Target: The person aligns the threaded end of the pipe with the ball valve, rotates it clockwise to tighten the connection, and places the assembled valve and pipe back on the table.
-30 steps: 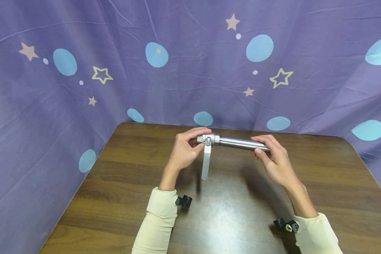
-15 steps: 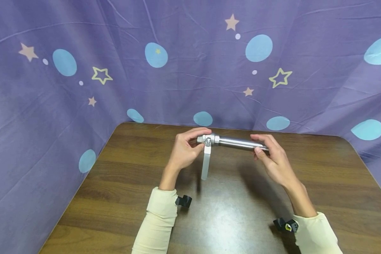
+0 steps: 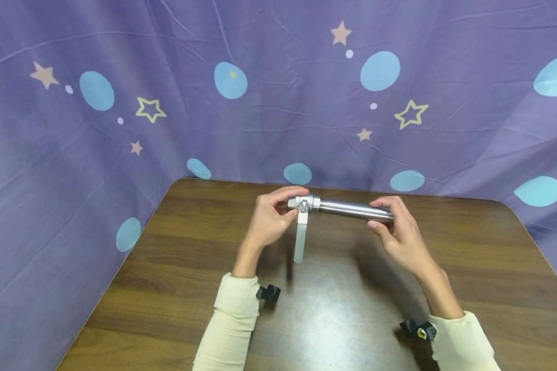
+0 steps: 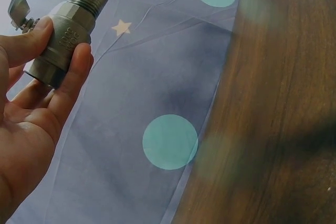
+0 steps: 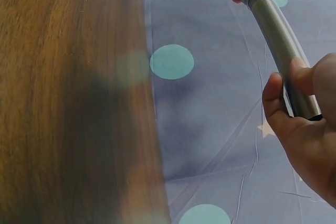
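Note:
My left hand point(image 3: 269, 220) pinches the steel body of a ball valve point(image 3: 309, 200) between thumb and fingers, over the table. Its lever handle point(image 3: 300, 241) hangs down toward me. Joined to the valve's right end is a smooth, shiny steel pipe point(image 3: 345, 207), held roughly level; a few bare threads point(image 4: 84, 2) show at the joint in the left wrist view. My right hand point(image 3: 405, 239) holds the pipe near its free end, fingers over the top and thumb at the near underside. In the right wrist view, the pipe's dark open end point(image 5: 315, 117) shows beside the palm.
Below lies a brown wooden table point(image 3: 167, 288) with rounded far corners. A purple curtain point(image 3: 278, 118) patterned with stars and blue ovals encloses the back and sides. Black wrist cameras point(image 3: 269, 293) sit at both cream sleeves point(image 3: 227, 319).
My right thumb has slid from the pipe's near face down to its lower edge, and the fingers have shifted slightly right. The left hand and valve stay nearly still.

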`<state>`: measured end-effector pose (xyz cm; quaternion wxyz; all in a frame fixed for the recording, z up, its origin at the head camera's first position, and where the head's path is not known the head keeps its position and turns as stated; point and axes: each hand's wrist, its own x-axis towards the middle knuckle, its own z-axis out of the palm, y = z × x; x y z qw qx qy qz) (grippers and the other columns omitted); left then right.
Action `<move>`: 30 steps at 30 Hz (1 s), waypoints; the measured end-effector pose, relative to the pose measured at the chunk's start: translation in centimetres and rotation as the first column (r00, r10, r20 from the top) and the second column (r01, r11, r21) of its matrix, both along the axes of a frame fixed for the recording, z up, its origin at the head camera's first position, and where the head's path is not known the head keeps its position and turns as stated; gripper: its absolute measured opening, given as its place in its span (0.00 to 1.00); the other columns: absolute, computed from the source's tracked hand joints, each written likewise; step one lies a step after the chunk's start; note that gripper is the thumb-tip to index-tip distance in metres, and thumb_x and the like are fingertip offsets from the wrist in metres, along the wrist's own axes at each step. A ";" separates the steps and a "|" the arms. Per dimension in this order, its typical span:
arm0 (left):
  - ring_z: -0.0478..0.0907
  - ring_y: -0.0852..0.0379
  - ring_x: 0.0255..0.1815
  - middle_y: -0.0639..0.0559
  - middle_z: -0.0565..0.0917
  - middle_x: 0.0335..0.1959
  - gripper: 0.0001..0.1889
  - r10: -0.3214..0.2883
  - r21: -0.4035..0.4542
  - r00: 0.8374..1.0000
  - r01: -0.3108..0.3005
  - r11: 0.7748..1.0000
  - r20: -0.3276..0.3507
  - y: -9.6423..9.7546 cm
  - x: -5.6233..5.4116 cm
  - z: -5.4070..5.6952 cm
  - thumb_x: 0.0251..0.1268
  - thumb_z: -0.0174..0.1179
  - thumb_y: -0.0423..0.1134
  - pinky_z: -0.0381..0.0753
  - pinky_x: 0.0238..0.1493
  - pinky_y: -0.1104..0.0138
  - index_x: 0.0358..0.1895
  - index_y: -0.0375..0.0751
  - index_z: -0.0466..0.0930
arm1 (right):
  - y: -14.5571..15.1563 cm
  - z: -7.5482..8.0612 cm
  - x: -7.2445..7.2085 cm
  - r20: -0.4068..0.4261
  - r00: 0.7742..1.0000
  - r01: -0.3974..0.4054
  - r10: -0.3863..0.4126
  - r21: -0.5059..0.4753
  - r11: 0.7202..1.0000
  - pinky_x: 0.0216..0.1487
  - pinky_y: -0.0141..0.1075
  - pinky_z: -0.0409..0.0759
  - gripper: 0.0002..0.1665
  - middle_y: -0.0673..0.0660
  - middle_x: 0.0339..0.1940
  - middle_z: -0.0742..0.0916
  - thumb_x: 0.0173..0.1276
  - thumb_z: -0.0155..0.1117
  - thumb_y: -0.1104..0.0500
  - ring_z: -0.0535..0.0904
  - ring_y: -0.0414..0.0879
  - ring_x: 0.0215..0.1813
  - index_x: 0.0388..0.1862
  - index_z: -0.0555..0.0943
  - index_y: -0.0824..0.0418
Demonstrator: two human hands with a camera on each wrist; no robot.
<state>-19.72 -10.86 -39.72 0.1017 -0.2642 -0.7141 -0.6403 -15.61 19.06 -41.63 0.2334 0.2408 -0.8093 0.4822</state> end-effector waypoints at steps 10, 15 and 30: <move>0.86 0.50 0.58 0.33 0.89 0.59 0.23 -0.012 0.005 1.000 0.012 1.000 -0.002 0.0 0.0 -0.1 0.55 0.61 0.13 0.91 0.58 0.66 0.56 0.25 0.87 | -0.2 0.1 0.0 0.001 1.000 0.013 -0.013 -0.080 0.997 0.36 0.19 0.83 0.23 0.51 0.49 0.83 0.65 0.67 0.81 0.81 0.32 0.37 0.59 0.82 0.71; 0.86 0.48 0.60 0.33 0.88 0.59 0.23 -0.018 0.005 1.000 0.018 1.000 -0.007 0.0 0.1 0.0 0.55 0.61 0.12 0.91 0.60 0.65 0.55 0.25 0.87 | -0.2 0.1 0.0 0.018 1.000 0.018 -0.016 -0.087 0.996 0.36 0.20 0.84 0.22 0.51 0.45 0.83 0.68 0.65 0.80 0.82 0.32 0.36 0.59 0.83 0.71; 0.86 0.41 0.62 0.32 0.88 0.59 0.23 -0.035 -0.001 0.999 0.035 0.999 -0.021 0.0 0.2 0.1 0.53 0.62 0.12 0.90 0.61 0.64 0.54 0.25 0.88 | 0.3 0.4 0.1 0.126 0.991 0.047 -0.045 -0.013 0.999 0.34 0.22 0.82 0.20 0.55 0.38 0.83 0.79 0.58 0.71 0.82 0.37 0.32 0.64 0.85 0.62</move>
